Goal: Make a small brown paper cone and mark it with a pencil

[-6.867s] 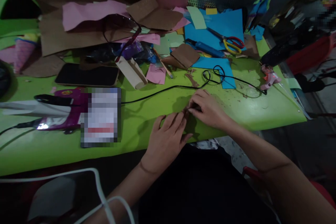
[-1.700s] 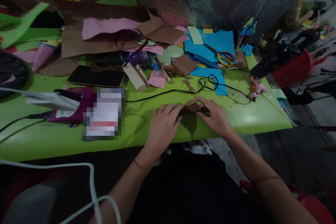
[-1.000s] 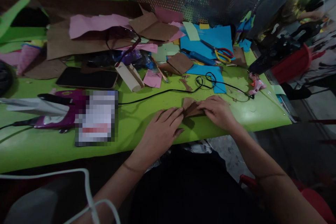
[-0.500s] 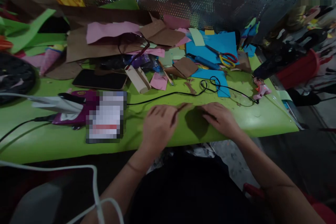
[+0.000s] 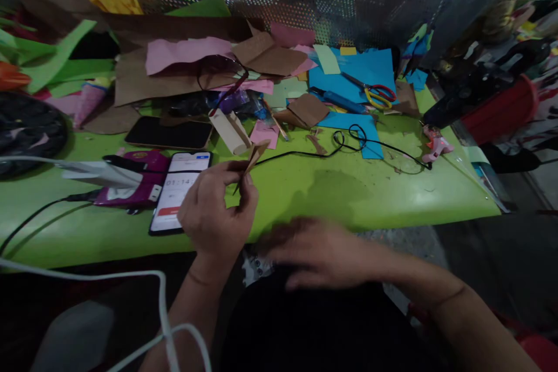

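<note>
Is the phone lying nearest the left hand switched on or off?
On. The phone by the left hand shows a lit white screen with digits, while the other phone behind it is dark.

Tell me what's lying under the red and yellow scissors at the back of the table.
The scissors lie on a blue paper sheet, which rests on the green table. A blue pen-like tool lies beside them. Whatever is beneath the blue sheet is covered.
</note>
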`<state>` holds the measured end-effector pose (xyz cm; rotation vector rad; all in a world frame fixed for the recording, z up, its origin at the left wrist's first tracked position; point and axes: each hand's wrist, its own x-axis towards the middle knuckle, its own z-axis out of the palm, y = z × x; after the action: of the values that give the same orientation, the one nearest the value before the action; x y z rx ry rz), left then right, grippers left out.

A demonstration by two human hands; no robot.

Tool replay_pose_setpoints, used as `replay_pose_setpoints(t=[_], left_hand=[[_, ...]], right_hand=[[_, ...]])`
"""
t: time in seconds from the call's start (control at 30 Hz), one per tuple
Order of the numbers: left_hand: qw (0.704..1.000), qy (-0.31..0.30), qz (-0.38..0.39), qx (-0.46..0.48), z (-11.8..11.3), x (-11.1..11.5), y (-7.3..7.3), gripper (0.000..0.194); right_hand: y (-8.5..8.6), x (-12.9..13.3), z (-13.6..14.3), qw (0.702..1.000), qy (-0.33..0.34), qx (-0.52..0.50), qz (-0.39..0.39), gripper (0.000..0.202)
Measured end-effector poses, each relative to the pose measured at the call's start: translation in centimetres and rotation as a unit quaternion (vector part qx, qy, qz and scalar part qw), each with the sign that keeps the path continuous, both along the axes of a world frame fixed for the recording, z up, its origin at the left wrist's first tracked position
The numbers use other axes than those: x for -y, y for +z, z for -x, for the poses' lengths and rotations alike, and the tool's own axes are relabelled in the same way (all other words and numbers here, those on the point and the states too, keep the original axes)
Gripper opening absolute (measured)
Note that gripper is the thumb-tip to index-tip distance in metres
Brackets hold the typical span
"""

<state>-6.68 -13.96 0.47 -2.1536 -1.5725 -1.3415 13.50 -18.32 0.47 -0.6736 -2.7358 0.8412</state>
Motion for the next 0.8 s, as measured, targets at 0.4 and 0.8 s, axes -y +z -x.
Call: replay_pose_setpoints(t=[0.4,0.8], left_hand=[[0.990,-0.047,-0.028,-0.128,-2.3,-1.2,-2.5,0.011],[0.944,-0.209,0.087,-0.240,-4.2,0.3,-4.2,0.031]], right_hand=[[-0.4,1.2,-2.8,0.990,0.081,-0.049,0.108,0.030],[-0.4,-2.8,-27.2,0.632,-0.765,0.011,-0.123,0.030]])
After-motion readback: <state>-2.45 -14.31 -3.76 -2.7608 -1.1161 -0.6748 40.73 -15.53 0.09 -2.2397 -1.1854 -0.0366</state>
